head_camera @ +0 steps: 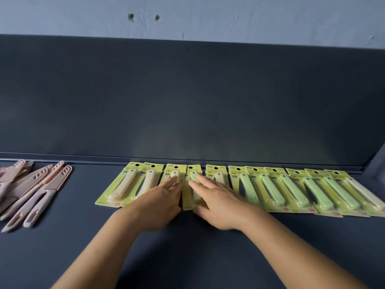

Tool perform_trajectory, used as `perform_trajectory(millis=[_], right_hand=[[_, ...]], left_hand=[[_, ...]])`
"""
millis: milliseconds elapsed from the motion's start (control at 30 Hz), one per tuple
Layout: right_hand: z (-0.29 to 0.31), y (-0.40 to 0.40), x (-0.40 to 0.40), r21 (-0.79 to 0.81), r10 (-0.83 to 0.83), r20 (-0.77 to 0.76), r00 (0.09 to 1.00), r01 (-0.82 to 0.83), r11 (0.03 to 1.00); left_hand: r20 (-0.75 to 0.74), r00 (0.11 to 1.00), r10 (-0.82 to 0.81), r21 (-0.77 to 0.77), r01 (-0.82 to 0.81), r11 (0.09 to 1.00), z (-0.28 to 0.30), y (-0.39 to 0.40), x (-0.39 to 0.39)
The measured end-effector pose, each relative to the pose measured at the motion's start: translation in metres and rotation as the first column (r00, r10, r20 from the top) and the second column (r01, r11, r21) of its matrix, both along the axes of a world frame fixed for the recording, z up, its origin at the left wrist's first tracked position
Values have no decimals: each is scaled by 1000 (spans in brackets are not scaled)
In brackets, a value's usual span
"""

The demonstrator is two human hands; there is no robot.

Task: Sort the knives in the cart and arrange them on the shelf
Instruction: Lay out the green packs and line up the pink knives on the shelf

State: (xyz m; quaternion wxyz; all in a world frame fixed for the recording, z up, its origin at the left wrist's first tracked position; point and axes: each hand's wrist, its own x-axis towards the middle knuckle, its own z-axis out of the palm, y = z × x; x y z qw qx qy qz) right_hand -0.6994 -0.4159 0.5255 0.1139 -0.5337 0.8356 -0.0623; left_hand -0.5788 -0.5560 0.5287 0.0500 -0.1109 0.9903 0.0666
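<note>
Eleven carded fruit knives [248, 187] lay in one row on the shelf [187, 257]: five with cream handles [125, 184] and six with green handles [270, 189]. To the left sat pink sheathed knives [41, 197], overlapping too much to count. Two hands were there, the left [160, 202] and the right [220, 202].

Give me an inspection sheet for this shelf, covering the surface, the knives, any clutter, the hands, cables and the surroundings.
Surface: dark shelf, front area bare, dark back panel behind.
Job's things: row of carded fruit knives along the back edge, overlapping; cream handles at left, green ones at right, one cream knife at the far right end, one green knife among the cream ones. Pink sheathed knives piled loosely at far left.
Clutter: nothing seen.
Hands: left hand flat on a cream pack; right hand flat on the green pack; neither gripping.
Cables: nothing seen.
Surroundings: pale wall above with two holes.
</note>
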Motion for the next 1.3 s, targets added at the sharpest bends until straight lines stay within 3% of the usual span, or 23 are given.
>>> perform_trajectory(millis=[333, 400, 533, 600, 833, 933, 1067, 1167, 1300], right_hand=[[-2, -18, 17, -29, -99, 20, 995, 99, 995], [-4, -20, 20, -37, -122, 16, 992, 122, 992], [-7, -23, 23, -66, -153, -13, 988, 152, 986], [-7, -23, 24, -68, -159, -15, 987, 158, 985], [0, -23, 27, -51, -148, -19, 989, 147, 988], [7, -26, 35, -106, -86, -54, 995, 80, 991], [11, -49, 57, -138, 80, -54, 995, -87, 987], [1, -79, 69, -127, 151, -54, 987, -157, 979], [-9, -102, 77, -72, 145, -68, 987, -150, 986]], left_hand=[[-12, 998, -58, -108, 56, 993, -15, -6, -5], [-83, 996, 13, -71, -19, 997, -12, -6, -5], [-74, 997, -21, -42, 18, 999, -21, -12, -8], [-99, 994, 48, 32, -45, 998, -20, -12, -7], [-207, 976, 63, 105, -42, 994, -15, -12, 1], [-289, 939, 185, 135, -152, 979, -8, -31, 18], [-245, 908, 339, 170, -304, 937, -14, -67, 44], [-183, 915, 360, 138, -339, 931, -21, -70, 55], [-215, 891, 400, 104, -386, 917, -27, -64, 57]])
